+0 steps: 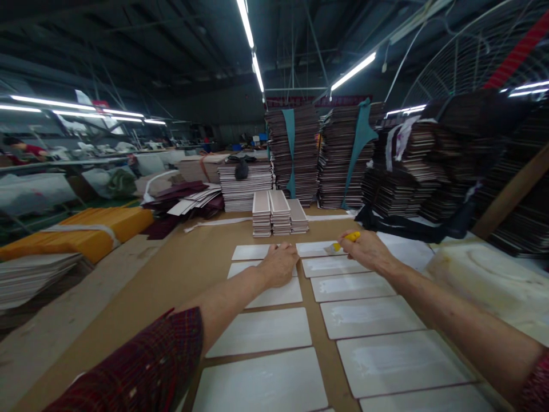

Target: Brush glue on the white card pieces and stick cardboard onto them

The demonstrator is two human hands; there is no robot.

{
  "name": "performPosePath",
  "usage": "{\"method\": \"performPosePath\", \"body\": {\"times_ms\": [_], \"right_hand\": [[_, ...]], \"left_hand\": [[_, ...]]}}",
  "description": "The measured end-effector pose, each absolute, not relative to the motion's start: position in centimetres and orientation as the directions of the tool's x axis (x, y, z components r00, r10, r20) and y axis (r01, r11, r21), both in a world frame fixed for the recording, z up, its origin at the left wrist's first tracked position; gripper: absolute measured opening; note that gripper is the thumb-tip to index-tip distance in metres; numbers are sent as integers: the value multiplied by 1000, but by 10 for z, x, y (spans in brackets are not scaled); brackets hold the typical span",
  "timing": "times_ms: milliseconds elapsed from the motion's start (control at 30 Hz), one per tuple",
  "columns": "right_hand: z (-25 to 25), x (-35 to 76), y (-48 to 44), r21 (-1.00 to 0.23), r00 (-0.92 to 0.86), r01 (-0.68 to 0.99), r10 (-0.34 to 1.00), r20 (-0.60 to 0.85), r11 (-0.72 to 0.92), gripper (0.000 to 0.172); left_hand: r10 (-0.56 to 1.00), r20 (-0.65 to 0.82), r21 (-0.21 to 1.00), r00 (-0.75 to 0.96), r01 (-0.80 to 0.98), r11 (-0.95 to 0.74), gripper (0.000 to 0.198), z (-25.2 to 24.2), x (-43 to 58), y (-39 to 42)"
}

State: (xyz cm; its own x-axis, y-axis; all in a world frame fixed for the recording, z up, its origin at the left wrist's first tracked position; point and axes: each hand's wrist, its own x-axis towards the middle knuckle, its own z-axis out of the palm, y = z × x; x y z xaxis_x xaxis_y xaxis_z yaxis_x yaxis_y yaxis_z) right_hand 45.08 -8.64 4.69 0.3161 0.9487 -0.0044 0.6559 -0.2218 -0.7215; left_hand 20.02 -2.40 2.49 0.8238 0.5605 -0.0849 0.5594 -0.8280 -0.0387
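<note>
My right hand (360, 249) is closed around the yellow handle of a paintbrush (334, 248). The bristles touch the farthest white rectangular panel (315, 249) of the right-hand column. My left hand (282, 266) lies over the far panels of the left-hand column, fingers loosely bent and partly hidden. Its fingertips are beside the left end of the panel under the brush. Nearer panels in the right column, such as this panel (369, 316), carry wet-looking whitish streaks. A left-column panel (261, 331) lies flat nearer me.
Short stacks of panels (281, 213) stand behind the rows on the brown tabletop (189, 246). Tall dark stacks (294, 154) rise behind them. A yellow-orange bundle (77, 232) is at left; a whitish plastic container (484, 280) is at right. A person (28, 150) is far left.
</note>
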Motion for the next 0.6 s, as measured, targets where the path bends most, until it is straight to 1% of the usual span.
{"method": "performPosePath", "body": {"times_ms": [67, 167, 267, 333, 467, 600], "right_hand": [[49, 440, -85, -794, 303, 573, 953, -23, -201, 15], [56, 433, -86, -881, 343, 428, 938, -50, -203, 15], [63, 432, -92, -931, 388, 296, 917, -89, -216, 13], [65, 431, -98, -946, 383, 238, 916, -118, -221, 11], [61, 422, -104, -952, 343, 188, 925, -164, -239, 9], [50, 415, -100, -944, 309, 226, 937, -163, -239, 10]], "left_hand": [[565, -90, -41, 820, 564, -825, 31, 28, 201, -26], [569, -82, -44, 818, 567, -822, 34, 34, 200, -32], [541, -77, -37, 838, 540, -841, 38, 40, 196, -42], [508, -80, -21, 857, 508, -861, 39, 41, 194, -48], [472, -75, 23, 878, 475, -880, 38, 37, 191, -56], [475, -54, 45, 878, 478, -877, 40, 33, 190, -58]]}}
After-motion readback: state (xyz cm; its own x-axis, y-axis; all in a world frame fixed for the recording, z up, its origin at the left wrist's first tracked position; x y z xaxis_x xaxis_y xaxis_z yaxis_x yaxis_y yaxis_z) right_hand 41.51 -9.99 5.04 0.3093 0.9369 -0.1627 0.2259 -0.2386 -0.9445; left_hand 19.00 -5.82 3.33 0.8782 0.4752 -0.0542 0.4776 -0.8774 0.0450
